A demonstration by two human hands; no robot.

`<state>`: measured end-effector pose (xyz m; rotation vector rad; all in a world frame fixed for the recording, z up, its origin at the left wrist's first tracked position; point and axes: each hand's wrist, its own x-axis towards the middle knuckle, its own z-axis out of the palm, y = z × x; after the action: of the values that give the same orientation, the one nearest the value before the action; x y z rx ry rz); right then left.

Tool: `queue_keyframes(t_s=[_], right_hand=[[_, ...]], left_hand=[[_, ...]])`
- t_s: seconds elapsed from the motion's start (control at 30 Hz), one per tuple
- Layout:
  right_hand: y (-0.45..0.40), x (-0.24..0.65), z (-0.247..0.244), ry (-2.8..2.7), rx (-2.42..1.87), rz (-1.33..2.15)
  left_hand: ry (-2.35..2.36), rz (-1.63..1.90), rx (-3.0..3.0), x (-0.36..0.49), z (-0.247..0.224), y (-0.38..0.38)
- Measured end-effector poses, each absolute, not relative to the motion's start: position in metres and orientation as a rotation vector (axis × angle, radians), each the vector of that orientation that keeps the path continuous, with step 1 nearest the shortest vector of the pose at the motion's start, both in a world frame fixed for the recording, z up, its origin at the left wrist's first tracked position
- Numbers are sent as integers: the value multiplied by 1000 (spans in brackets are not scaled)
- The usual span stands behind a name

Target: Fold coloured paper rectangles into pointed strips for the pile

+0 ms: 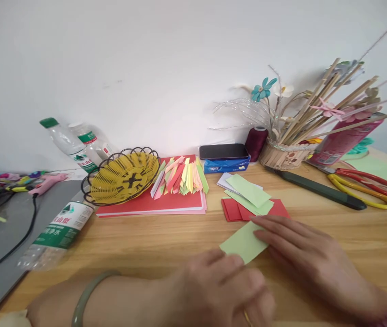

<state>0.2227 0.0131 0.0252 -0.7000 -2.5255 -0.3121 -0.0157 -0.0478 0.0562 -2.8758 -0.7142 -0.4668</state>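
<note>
A small light-green paper rectangle lies at an angle over the wooden table between my hands. My left hand, blurred, has its fingers curled at the paper's near edge. Long fingers of my right hand lie close together and hold the paper's right end; its thumb is hidden. Just beyond is a loose pile of green paper slips, with a pale lilac slip partly under them. Red paper pieces lie beneath that pile.
Folded paper strips rest on red sheets beside a yellow woven basket. Plastic bottles stand left. A phone tops a blue tissue pack. Scissors, a dark green cutter-like tool and a stick-filled holder are right.
</note>
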Motion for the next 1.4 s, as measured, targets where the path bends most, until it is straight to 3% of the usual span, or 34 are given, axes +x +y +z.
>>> queue_keyframes(t_s=[0.3, 0.67, 0.93, 1.4], right_hand=[[-15, 228, 24, -2635, -772, -45], [-23, 233, 19, -2559, -978, 311], [-18, 236, 11, -2362, -1281, 836], [-13, 225, 17, -2479, -1567, 495]], left_hand=[[-725, -371, -2876, -17, 17, -25], [-1121, -897, -2884, -17, 19, -29], [-1564, -1107, -3000, -16, 18, -27], [-1868, -863, -3002, -11, 20, -22]])
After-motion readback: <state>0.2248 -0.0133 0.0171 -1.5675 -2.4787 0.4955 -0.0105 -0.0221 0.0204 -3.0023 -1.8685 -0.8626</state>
